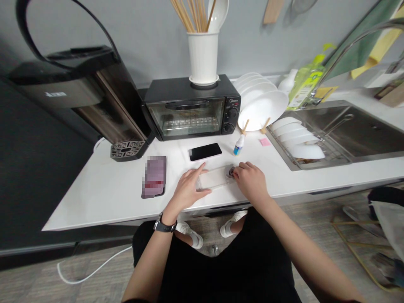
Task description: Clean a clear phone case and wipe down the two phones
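Note:
A clear phone case [214,177] lies flat on the white countertop in front of me. My left hand [188,186] has its thumb and fingers around the case's left end and holds it there. My right hand [251,179] is closed at the other end, its fingertips pinched at a small dark round piece [231,171]; what exactly they hold is partly hidden. Just behind the case lies a phone [205,152] with a black screen. A small spray bottle [239,145] with a blue label stands behind my right hand, and a pink square piece [265,142] lies beyond it.
A purple, pixelated phone-like item [154,176] lies to the left. Behind are a water dispenser [94,97], a toaster oven [192,109] carrying a white utensil holder [203,57], and racked plates [263,105]. The sink [372,134] with bowls [298,139] is on the right.

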Tool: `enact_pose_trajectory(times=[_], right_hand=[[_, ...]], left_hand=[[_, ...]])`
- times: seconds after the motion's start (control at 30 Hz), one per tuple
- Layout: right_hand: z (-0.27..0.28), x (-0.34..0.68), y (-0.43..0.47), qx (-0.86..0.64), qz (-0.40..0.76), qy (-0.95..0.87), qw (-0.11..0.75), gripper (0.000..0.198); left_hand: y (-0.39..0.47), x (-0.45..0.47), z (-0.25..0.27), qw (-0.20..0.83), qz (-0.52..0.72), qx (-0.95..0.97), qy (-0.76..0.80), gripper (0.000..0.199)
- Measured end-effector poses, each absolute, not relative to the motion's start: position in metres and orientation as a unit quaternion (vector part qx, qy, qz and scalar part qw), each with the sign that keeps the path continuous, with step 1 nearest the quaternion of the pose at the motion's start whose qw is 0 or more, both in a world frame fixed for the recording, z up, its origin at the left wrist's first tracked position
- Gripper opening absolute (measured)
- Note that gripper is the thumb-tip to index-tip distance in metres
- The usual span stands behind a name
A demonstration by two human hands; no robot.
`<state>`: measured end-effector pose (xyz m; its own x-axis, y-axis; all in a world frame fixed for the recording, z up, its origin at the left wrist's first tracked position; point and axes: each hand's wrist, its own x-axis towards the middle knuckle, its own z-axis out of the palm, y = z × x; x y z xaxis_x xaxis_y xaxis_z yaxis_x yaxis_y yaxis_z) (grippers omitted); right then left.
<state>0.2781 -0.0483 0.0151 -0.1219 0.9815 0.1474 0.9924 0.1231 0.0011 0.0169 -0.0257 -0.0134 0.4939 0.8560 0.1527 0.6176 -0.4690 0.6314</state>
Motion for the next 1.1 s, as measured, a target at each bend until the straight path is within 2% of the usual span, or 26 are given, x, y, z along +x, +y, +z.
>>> enact_pose_trajectory(times=[0.2,0.43,0.63,0.9,1.1], right_hand=[[0.002,0.242,-0.027,-0.632,-0.040,-0.768,0.096,0.025],[0.000,0.200,-0.035,-0.469,0.059,-0.871,0.134,0.016],[0.018,0.223,-0.046,-0.506,0.121,-0.847,0.110,0.014],[0.028,0.270,-0.051,-0.667,-0.009,-0.745,0.022,0.026],[0.013,0.246,-0.036,-0.636,-0.029,-0.770,0.051,0.026]], left_hand=[[-0.023,0.017,-0.014,0.260,0.232,0.821,0.452,0.109],[-0.025,0.017,-0.016,0.250,0.234,0.814,0.470,0.104],[-0.029,0.017,-0.014,0.257,0.236,0.824,0.447,0.109],[-0.029,0.017,-0.013,0.260,0.234,0.826,0.443,0.109],[-0.026,0.018,-0.013,0.266,0.231,0.823,0.445,0.114]])
